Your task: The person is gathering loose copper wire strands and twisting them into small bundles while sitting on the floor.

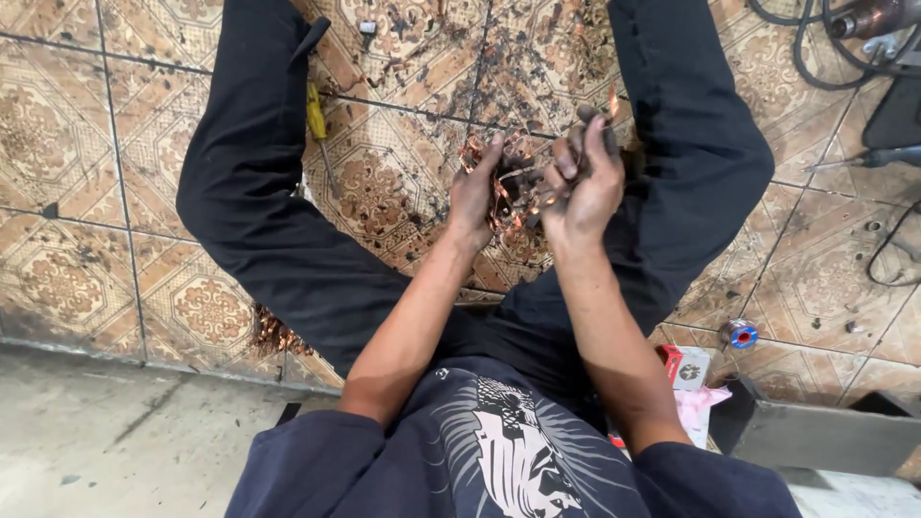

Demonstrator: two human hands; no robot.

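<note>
I sit on a patterned tile floor (77, 144) with my legs in dark trousers spread apart. Both of my soot-blackened hands are raised between my knees. My left hand (476, 192) and my right hand (580, 177) together grip a tangled bundle of thin copper wire (513, 177). The right hand's fingers curl tightly around the upper strands, and the left hand holds the bundle's lower left side. Loose copper strands stick out above the right hand.
A yellow-handled tool (316, 113) lies by my left thigh. More copper wire (273, 336) lies under my left leg. A small blue-capped spool (740, 333), a red and white box (683, 364) and pink cloth (702, 403) sit at right. Black cables (815, 53) run top right.
</note>
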